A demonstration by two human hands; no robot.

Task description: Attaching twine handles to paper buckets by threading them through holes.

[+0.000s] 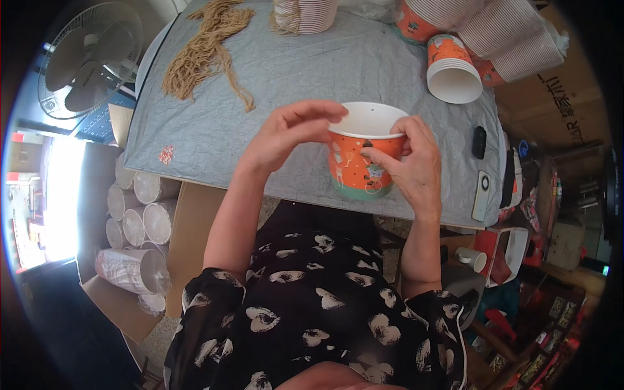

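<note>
An orange paper tub (pixel 364 159) with a white rim, a green base and printed figures is held up over the table's near edge. Its mouth tilts toward me, and a small dark speck shows on the white inner wall. My right hand (pixel 416 159) grips its right side, thumb on the outer wall and fingers curled at the rim. At the left of the rim is my left hand (pixel 292 130), fingers bent over the edge and thumb against the outside; the fingertips are partly hidden. A short stack of matching tubs (pixel 454 71) lies on its side farther right.
The table has a grey cloth cover (pixel 214 136). Brown twine (pixel 205 55) lies far left, beside a tub stack (pixel 312 16). Plastic-wrapped stacks (pixel 507 39) fill the far right. A black object (pixel 480 143) and a white-framed device (pixel 481 195) lie right. A carton (pixel 123 305) holds wrapped stacks.
</note>
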